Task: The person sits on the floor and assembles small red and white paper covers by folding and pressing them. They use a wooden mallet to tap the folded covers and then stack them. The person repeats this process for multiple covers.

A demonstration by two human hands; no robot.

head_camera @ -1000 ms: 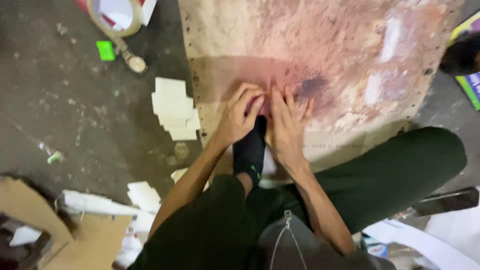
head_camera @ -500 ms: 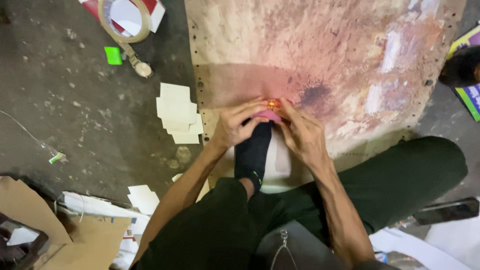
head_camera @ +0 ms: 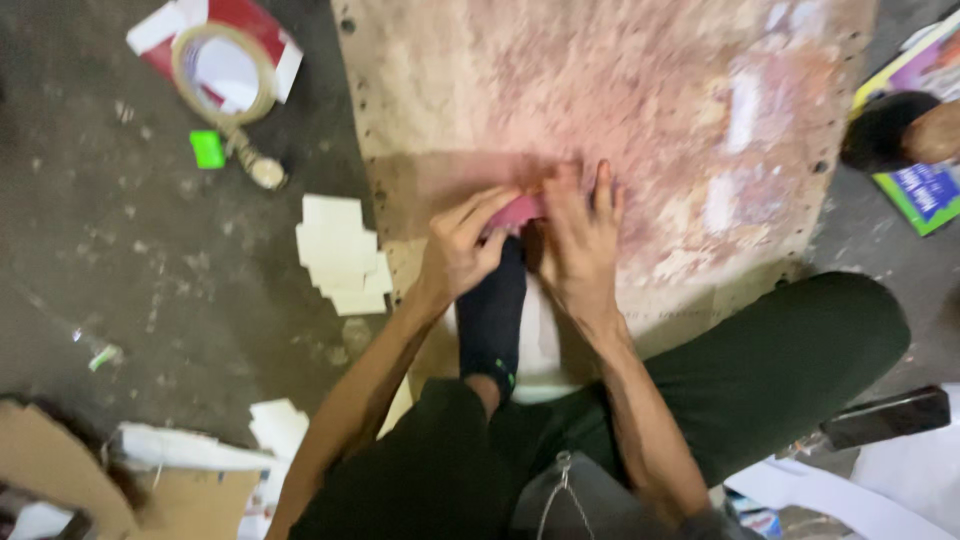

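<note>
Grey, dusty concrete floor (head_camera: 150, 290) fills the view, and I am looking straight down at it from the head camera. Nearest to me, dark green trousers (head_camera: 760, 370) cover crossed legs, and a foot in a black sock (head_camera: 492, 315) points forward between my arms. Torn cardboard (head_camera: 60, 470) and white paper scraps (head_camera: 275, 425) lie by my left knee. A dark flat bar (head_camera: 885, 417) rests on the floor at my right.

Just past the sock, my left hand (head_camera: 462, 250) curls its fingers over a small pink piece (head_camera: 518, 212), pinching its near edge. My right hand (head_camera: 580, 235) lies half open, fingers spread and pressed flat, touching the same pink piece from the right side. The piece sits on a worn, pink-stained board (head_camera: 640, 90) that lies on the floor, close to the board's near edge. I cannot tell what the pink piece is made of.

Left of the board, a loose stack of cream paper squares (head_camera: 340, 255) sits on the floor. Farther out, a small green tag (head_camera: 207, 149) lies near a roll of tape (head_camera: 222, 72) resting on a red and white sheet (head_camera: 245, 20). At the far right, another person's foot (head_camera: 905, 130) rests on a colourful booklet (head_camera: 920, 190).
</note>
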